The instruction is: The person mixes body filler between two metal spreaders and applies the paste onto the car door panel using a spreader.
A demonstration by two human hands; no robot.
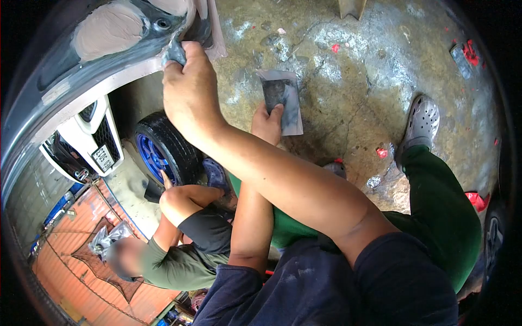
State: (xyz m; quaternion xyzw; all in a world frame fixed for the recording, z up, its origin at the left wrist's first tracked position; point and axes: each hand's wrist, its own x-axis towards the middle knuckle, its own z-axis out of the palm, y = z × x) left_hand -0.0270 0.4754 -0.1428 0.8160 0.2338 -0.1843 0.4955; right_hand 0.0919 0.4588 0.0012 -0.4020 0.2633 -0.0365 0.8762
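Note:
My right hand (193, 89), at the end of the arm that crosses over the other, is closed round a small grey-blue piece (175, 53). It presses at the edge of a grey car body panel (54, 65) with patches of pinkish filler (109, 31). My left hand (267, 124) is lower and further right, above the floor. Its thumb lies on a dark, dusty sheet (292, 103), which looks like worn sandpaper, and the fingers are partly hidden.
A co-worker (185, 269) sits at the lower left, one hand at a tire with a blue rim (168, 149). Behind is a white car front (89, 136). Red scraps (381, 153) and a small block (461, 61) lie on the stained concrete floor (337, 108).

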